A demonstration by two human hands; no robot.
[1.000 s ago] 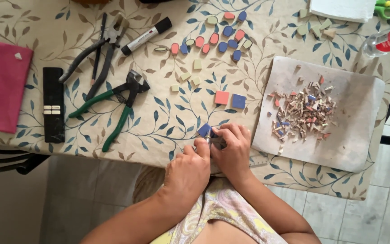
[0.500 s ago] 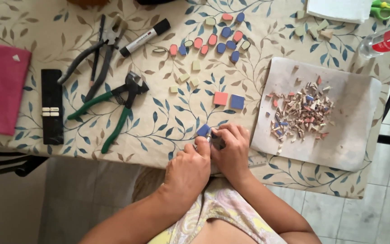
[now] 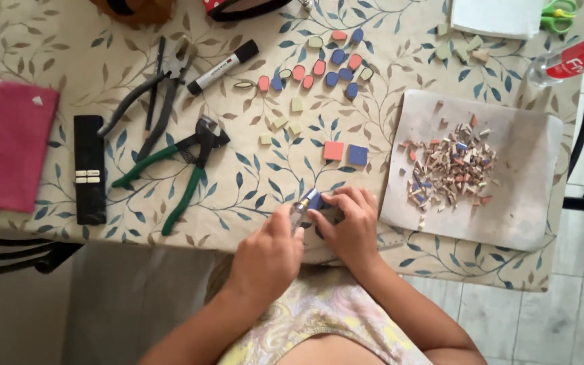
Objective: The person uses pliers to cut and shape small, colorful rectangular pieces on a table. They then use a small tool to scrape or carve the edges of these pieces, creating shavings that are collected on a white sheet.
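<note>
Both hands meet at the near edge of the counter, which is covered by a cream cloth with a blue leaf pattern. Left hand is curled shut around a small metal tool, whose tip points at a blue tile. Right hand lies just beside it, fingers bent down and pressing on that blue tile; how much of the tile it grips cannot be told, since the fingers cover most of it. Just beyond the hands lie a pink square tile and a blue square tile, side by side. Farther out from them is a loose cluster of small pink, blue and pale rounded pieces. To the right of the right hand, a grey mat carries a heap of tiny tile fragments. To the left of the left hand lie green-handled nippers, and beyond those dark pliers, a black marker, a black case and a pink pouch, well apart from the hands.
</note>
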